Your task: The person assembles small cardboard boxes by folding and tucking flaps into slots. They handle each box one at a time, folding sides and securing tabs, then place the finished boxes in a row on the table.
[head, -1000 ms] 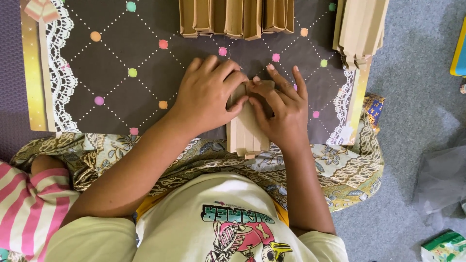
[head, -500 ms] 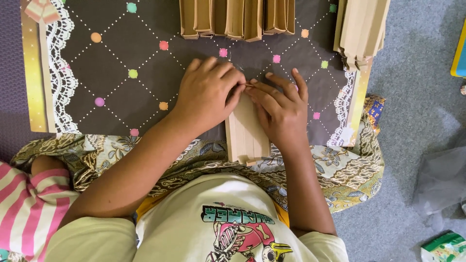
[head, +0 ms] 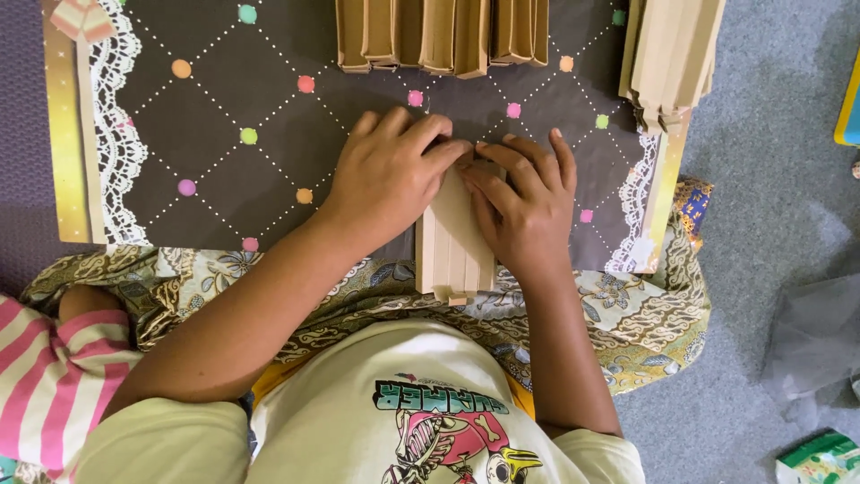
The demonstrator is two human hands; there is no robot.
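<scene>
- On a dark board point(head: 224, 179) with coloured dots and lace trim, laid across the lap: a stack point(head: 455, 246) of tan folded paper strips, its near end overhanging the board's edge onto batik cloth point(head: 627, 314)
- Left hand point(head: 390, 170) lies flat, palm down, fingers spread, pressing on the far left part of the stack; nothing gripped inside it
- Right hand point(head: 520, 206) also open and flat, fingertips meeting the left hand's at the stack's top; pressing, not clenched
- Far edge of board: a row point(head: 443, 36) of similar folded pieces, standing side by side, well apart from the hands
- Far right: another bundle point(head: 672, 54) of the same tan strips, leaning partly off the board
- Left margin: gold band point(head: 63, 134) beside the lace
- Floor: grey carpet point(head: 770, 179); small green packet point(head: 820, 459) at the lower right corner
- Risk, as judged: the overhanging end has no hard support, so uneven pressure could tip or fan the stack
- Risk: layers look slightly stepped at the near end; pressing could set a crooked crease
- Risk: board rests on the lap; a knee shift could slide the far row or the leaning bundle off
</scene>
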